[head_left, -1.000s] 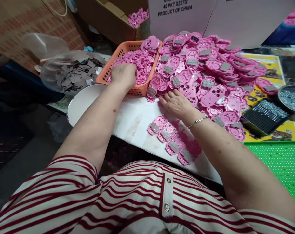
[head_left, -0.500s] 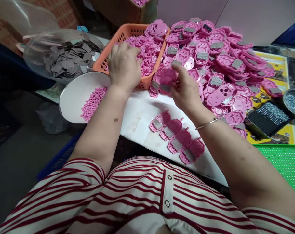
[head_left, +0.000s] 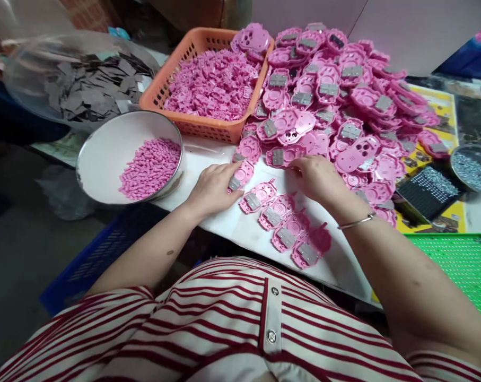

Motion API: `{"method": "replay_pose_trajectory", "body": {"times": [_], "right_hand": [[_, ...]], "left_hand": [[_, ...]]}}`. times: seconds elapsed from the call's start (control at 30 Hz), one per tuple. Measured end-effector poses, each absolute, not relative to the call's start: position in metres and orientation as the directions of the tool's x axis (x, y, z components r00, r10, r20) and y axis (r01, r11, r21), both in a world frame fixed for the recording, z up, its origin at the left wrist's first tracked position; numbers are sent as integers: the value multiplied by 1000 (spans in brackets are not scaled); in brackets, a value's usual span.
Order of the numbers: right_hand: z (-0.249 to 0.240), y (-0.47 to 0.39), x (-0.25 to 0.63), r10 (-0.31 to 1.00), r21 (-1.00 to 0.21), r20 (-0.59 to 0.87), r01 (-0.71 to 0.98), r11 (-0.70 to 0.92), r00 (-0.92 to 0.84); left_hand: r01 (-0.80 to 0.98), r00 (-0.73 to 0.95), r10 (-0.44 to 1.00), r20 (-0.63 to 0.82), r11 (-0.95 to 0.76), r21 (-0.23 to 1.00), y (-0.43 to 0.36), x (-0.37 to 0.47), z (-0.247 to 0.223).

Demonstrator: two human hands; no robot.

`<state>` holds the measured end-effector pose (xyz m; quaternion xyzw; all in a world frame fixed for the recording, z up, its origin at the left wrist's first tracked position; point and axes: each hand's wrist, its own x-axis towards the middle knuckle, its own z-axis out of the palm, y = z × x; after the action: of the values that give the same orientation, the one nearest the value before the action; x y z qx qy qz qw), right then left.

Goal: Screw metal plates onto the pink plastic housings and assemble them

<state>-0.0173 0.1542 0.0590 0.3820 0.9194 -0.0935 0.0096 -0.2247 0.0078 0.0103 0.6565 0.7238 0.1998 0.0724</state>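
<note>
My left hand (head_left: 213, 191) rests low over the white tabletop, its fingers and thumb around the edge of a pink plastic shell (head_left: 243, 173) with a grey metal plate. Just right of it, several like shells (head_left: 291, 230) lie hollow side up in a slanting row, each with a grey plate. My right hand (head_left: 318, 178) is at the near edge of a big heap of pink shells (head_left: 353, 98). Its bent fingers meet the edge of another pink shell (head_left: 294, 154) with a grey plate; the fingertips are partly hidden.
Behind my left hand stands an orange basket (head_left: 208, 130) of small pink parts. To the left are a white bowl (head_left: 99, 164) of pink pieces and a clear tub (head_left: 21, 79) of dark flat pieces. Rightward sit a black tray (head_left: 427, 199) of screws and a green perforated mat (head_left: 455, 265).
My left hand has come out of the orange basket, down to a shell beside the row. My right hand has lowered toward the table, and the raised shell is no longer up in it.
</note>
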Motion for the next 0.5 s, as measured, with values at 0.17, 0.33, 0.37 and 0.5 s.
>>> {"method": "replay_pose_trajectory", "body": {"times": [0.17,0.33,0.37,0.5], "right_hand": [[55,166,-5,689,-11,-76,691,723,-721],[58,171,-7,638,-46,-99,644,764,-764],[58,172,-6,621,-54,-102,628,777,-777],[52,172,-4,613,-46,-95,619,784,-784]], "left_hand": [[920,-97,984,147,32,390,-1,-224,7],[905,-63,982,179,-20,426,-11,-227,-4],[904,-61,981,186,-25,427,-12,-228,-6],[900,-67,976,209,-31,435,-12,-225,-10]]}}
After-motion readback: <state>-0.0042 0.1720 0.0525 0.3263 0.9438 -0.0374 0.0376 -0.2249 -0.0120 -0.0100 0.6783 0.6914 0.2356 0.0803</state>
